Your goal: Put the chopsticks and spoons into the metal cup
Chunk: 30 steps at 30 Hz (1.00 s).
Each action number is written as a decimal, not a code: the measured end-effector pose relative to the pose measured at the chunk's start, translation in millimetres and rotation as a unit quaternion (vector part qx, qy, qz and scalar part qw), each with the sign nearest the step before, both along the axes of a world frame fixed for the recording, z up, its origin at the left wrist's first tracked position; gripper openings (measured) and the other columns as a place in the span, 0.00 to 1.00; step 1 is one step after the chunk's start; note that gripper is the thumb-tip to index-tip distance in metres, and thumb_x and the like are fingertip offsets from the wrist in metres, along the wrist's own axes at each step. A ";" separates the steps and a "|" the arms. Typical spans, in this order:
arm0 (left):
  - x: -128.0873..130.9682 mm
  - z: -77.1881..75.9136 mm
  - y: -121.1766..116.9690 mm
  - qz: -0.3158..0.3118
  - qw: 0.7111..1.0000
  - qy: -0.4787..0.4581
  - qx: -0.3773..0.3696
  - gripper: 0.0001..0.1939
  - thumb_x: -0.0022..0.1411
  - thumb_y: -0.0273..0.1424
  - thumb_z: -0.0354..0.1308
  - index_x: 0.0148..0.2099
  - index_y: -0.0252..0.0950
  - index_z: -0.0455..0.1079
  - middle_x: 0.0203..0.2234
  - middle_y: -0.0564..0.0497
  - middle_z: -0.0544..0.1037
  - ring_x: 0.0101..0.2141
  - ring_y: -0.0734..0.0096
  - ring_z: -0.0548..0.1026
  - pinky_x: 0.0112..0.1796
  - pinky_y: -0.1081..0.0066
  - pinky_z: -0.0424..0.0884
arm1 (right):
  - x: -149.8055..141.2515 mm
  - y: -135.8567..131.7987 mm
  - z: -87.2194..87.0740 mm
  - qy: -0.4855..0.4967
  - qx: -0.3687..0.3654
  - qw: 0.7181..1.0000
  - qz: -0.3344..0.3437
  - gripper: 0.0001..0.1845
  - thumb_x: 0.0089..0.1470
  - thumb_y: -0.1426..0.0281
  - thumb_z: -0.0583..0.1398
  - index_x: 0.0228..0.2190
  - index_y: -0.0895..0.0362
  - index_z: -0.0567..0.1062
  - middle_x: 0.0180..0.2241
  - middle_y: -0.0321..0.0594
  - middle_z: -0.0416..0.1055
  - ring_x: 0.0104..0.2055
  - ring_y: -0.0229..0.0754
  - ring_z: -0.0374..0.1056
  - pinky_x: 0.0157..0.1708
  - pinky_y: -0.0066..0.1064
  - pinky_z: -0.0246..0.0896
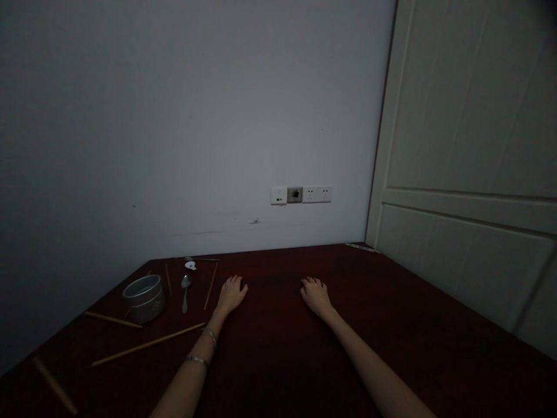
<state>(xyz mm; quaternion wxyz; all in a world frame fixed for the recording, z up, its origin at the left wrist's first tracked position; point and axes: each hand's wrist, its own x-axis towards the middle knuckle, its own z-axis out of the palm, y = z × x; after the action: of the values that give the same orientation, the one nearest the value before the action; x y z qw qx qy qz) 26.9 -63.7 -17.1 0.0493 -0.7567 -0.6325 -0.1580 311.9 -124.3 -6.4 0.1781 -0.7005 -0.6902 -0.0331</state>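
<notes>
Palm down on the dark red table [270, 348], my left hand [232, 294] lies flat with its fingers apart, holding nothing. My right hand [316, 296] rests the same way farther right, also with nothing in it. A thin wooden stick [211, 285] is the thing nearest my left hand. Left of that stick lies a metal spoon [185, 293], its bowl toward the wall. A round metal pot [145, 300] stands upright at the left; its inside is mostly hidden. Near the pot are a long stick [148, 344] and a shorter stick [114, 319].
A blurred stick [54, 385] lies at the near left. Behind the spoon is a small white object [190, 265] I cannot identify. Wall sockets [317, 194] sit above the table's back edge. A pale panelled door [470, 174] borders the right side. A flat strip [362, 247] lies at the back right corner.
</notes>
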 end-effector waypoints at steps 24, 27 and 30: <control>-0.8 0.7 -4.6 -0.012 1.000 -0.011 -0.005 0.24 0.62 0.36 0.42 0.55 0.27 0.62 0.55 0.38 0.63 0.57 0.60 0.58 0.55 0.64 0.52 | 5.6 3.4 -6.4 -0.007 -0.007 1.000 0.014 0.23 0.55 0.69 0.47 0.50 0.58 0.68 0.54 0.48 0.62 0.57 0.50 0.54 0.53 0.43 0.46; -0.4 0.9 -5.1 -0.012 1.000 -0.018 -0.009 0.24 0.62 0.35 0.42 0.55 0.27 0.62 0.55 0.38 0.63 0.57 0.60 0.58 0.55 0.64 0.52 | 6.9 5.7 -10.4 -0.010 -0.002 1.000 0.013 0.23 0.55 0.69 0.47 0.51 0.58 0.68 0.54 0.48 0.62 0.57 0.51 0.54 0.53 0.43 0.46; -0.2 0.4 -5.0 -0.010 1.000 -0.022 -0.013 0.24 0.62 0.35 0.42 0.55 0.27 0.62 0.56 0.38 0.63 0.57 0.59 0.58 0.55 0.64 0.52 | 8.0 7.4 -14.0 -0.011 0.001 1.000 0.012 0.23 0.55 0.69 0.46 0.51 0.58 0.67 0.55 0.48 0.61 0.57 0.51 0.54 0.53 0.43 0.46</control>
<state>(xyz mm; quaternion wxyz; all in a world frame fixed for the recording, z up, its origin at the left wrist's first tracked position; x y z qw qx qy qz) 26.6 -68.7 -16.7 0.0241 -0.7600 -0.6276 -0.1674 319.8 -116.9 -20.5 0.1717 -0.6916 -0.7005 -0.0390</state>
